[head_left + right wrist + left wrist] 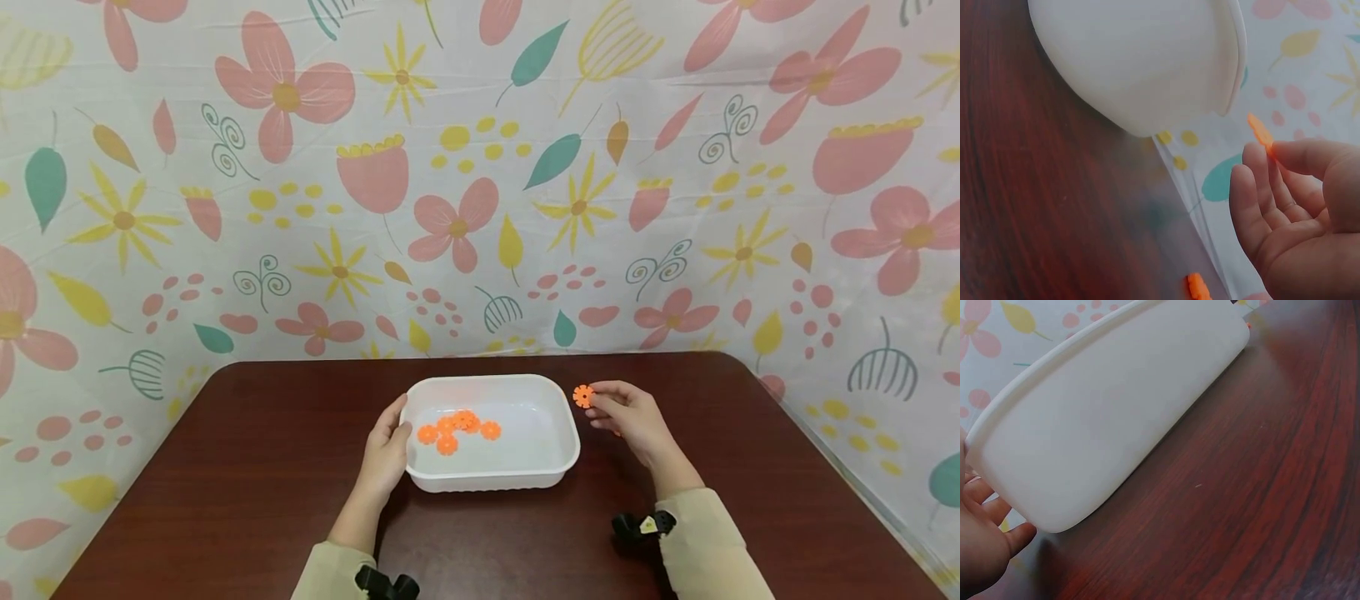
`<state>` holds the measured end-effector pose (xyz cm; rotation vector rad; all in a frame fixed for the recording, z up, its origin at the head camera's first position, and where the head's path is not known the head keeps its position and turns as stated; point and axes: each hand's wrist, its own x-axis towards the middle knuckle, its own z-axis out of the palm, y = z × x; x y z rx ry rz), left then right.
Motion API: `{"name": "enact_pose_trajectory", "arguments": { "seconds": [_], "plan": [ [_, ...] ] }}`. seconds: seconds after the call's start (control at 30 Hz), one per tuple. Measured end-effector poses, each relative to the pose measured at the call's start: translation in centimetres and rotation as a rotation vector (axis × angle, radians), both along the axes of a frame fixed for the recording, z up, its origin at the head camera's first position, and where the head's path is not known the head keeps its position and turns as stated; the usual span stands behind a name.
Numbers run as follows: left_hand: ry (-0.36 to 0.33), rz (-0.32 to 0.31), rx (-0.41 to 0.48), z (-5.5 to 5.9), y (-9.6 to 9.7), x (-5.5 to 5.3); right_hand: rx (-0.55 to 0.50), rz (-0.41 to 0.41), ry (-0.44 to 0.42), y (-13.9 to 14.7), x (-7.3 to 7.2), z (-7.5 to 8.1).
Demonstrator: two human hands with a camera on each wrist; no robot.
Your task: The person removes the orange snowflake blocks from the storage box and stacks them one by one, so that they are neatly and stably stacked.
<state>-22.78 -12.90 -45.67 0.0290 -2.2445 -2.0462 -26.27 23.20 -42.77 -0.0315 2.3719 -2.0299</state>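
A white plastic tub (491, 481) stands on the table with several orange notched plastic discs (447, 444) lying in its left half. My left hand (386, 450) grips the tub's left end, thumb over the rim and fingers along the outer wall. Just beyond the tub's right rim, my right hand (630, 418) pinches one orange notched disc (582, 396) between thumb and fingertips. In the right wrist view this disc (1261, 132) appears nearly edge-on. Another orange disc (1197, 286) lies on the table below my right hand, mostly hidden in the head view.
The dark reddish-brown wooden table (247, 492) extends around the tub. Behind it hangs a white cloth (465, 317) printed with flowers and leaves. A black wrist device (643, 527) sits on the right sleeve, and another black device (386, 583) on the left sleeve.
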Motion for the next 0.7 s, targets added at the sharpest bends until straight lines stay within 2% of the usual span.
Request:
{"name": "enact_pose_trajectory", "arguments": {
  "seconds": [0.3, 0.53, 0.7],
  "plan": [
    [-0.007, -0.002, -0.009, -0.1, -0.1, -0.2, -0.007, -0.041, 0.005, 1.3, 0.2, -0.3],
    [-0.017, 0.007, -0.007, 0.0, -0.2, -0.2, -0.072, -0.072, -0.003, 2.5, 0.1, -0.5],
    [-0.025, -0.005, 0.003, 0.0, 0.0, -0.1, -0.073, -0.104, -0.009, 3.6, 0.3, -1.1]
  ]
}}
